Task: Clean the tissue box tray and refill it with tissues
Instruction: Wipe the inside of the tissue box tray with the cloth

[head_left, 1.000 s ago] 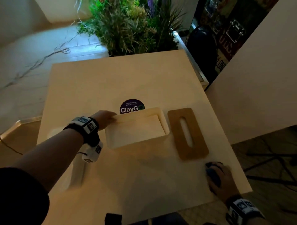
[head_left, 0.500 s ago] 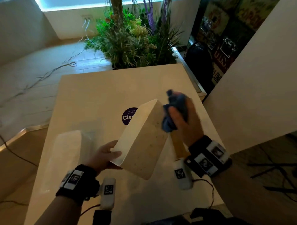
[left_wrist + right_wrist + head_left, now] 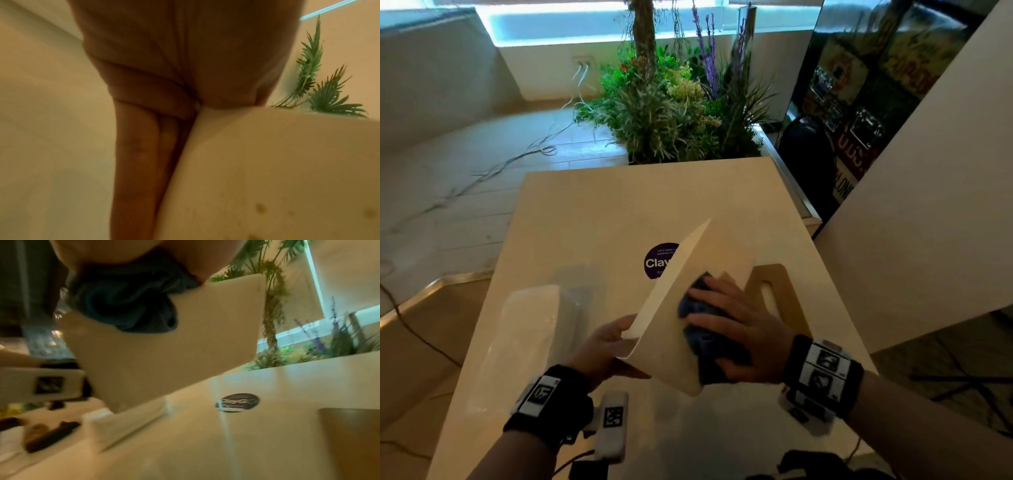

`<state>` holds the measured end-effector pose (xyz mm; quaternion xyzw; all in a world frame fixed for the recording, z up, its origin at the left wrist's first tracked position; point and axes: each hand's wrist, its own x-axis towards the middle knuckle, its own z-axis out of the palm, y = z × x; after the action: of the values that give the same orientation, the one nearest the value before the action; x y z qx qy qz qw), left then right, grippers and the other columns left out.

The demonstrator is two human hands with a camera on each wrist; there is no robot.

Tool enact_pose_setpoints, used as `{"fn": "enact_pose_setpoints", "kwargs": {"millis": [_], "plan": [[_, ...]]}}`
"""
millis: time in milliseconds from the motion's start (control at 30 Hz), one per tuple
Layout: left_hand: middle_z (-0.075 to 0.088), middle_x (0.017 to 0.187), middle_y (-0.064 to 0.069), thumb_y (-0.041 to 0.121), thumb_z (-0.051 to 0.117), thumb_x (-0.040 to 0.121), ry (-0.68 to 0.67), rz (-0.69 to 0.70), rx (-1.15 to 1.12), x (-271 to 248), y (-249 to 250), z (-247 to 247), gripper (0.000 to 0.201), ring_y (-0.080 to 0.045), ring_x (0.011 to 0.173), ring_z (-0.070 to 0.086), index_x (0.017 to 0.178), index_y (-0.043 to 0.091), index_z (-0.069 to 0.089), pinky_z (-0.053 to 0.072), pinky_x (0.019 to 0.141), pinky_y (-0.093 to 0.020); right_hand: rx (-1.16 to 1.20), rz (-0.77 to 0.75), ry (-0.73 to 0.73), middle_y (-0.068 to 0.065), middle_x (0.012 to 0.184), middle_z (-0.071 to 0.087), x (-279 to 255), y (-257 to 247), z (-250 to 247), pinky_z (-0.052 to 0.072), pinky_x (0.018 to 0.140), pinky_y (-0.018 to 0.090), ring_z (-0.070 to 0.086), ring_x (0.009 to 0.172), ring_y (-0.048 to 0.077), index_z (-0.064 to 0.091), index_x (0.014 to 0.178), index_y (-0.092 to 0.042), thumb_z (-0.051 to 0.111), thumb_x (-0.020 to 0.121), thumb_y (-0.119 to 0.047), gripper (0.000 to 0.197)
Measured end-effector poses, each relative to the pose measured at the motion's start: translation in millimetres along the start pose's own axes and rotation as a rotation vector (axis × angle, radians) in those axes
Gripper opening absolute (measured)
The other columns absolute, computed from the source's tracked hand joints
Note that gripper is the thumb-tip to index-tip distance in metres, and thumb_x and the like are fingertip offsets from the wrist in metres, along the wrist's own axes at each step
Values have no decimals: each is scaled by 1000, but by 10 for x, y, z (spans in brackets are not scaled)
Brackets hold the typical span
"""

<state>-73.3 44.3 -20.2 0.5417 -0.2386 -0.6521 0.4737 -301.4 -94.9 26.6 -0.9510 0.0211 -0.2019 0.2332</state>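
A cream tissue box tray [image 3: 671, 308] is lifted above the table and tipped on edge. My left hand [image 3: 606, 346] grips its near left corner, fingers under it and thumb on the rim; the left wrist view shows those fingers [image 3: 133, 154] against the tray [image 3: 267, 170]. My right hand [image 3: 736, 329] presses a crumpled dark blue cloth [image 3: 705, 339] flat against the tray's side. In the right wrist view the cloth [image 3: 127, 300] lies bunched on the tray [image 3: 174, 340]. A brown wooden lid [image 3: 777, 291] with a slot lies on the table behind that hand.
A clear-wrapped pack of white tissues [image 3: 534, 329] lies at the table's left. A round purple sticker [image 3: 659, 260] marks the cream table [image 3: 619, 205]. Potted plants [image 3: 674, 113] stand behind the far edge. A large white panel [image 3: 928, 205] rises at the right.
The tray went from lying on the table to being lifted and tipped by my left hand. My right hand carried the blue cloth up from the table's near right and now presses it on the tray.
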Motion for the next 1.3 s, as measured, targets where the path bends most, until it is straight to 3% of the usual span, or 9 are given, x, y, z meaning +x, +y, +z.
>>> {"fn": "enact_pose_setpoints", "kwargs": {"millis": [267,367,500,600,700,867,1100,1233,1300], "plan": [[74,87,-7,31,91,37,-88,8,45,141,76,142,89,-25,75,71,118,16,58,57,57,-34,-6,664,462,19,136,44,329,118,-256,31,109,55,35,131,36,43,131,-11,41,85,-42,55],[75,79,-4,23,88,39,-77,48,42,193,93,257,76,-21,68,71,109,12,62,57,53,-31,-79,440,277,15,144,37,358,-269,-47,21,114,54,21,140,32,40,133,-17,47,83,-39,55],[77,80,-1,-9,57,78,-36,83,39,177,104,351,27,-15,74,71,98,9,61,58,60,-25,-32,14,17,11,145,37,115,-529,68,12,118,47,17,143,27,47,131,-17,61,80,-33,55],[74,96,-10,20,81,62,-98,28,47,177,83,302,51,-28,84,70,111,20,65,59,62,-37,-14,-119,-54,11,142,38,-78,-250,-193,21,116,47,25,140,30,51,127,-14,59,84,-33,48],[75,91,-7,35,90,39,-138,0,71,191,100,258,73,-25,77,72,108,27,66,59,58,-34,-59,131,27,11,144,36,-181,162,-444,22,114,50,24,140,30,44,130,-16,50,87,-37,48],[75,94,-6,35,89,41,-129,12,85,215,169,315,74,-25,81,72,110,26,64,59,59,-34,-69,668,365,13,148,31,119,126,-398,21,116,47,21,140,29,39,135,-16,35,84,-46,59],[74,94,-11,22,78,59,-18,13,79,212,107,316,52,-32,85,70,109,20,65,59,68,-46,-32,251,312,14,110,61,189,-303,-26,35,101,31,48,109,25,53,97,-16,58,73,-23,26],[75,94,-5,39,88,40,-39,-8,75,124,53,322,67,-30,86,70,104,27,68,60,63,-40,-83,432,341,15,104,61,61,-15,-201,33,85,16,54,93,30,57,96,-11,51,73,-27,28],[75,95,-4,36,87,43,-32,-9,87,110,48,327,63,-29,87,70,103,29,68,60,64,-41,-47,589,440,18,106,59,96,196,-264,41,87,28,54,95,34,59,100,-4,45,76,-28,36]]}}
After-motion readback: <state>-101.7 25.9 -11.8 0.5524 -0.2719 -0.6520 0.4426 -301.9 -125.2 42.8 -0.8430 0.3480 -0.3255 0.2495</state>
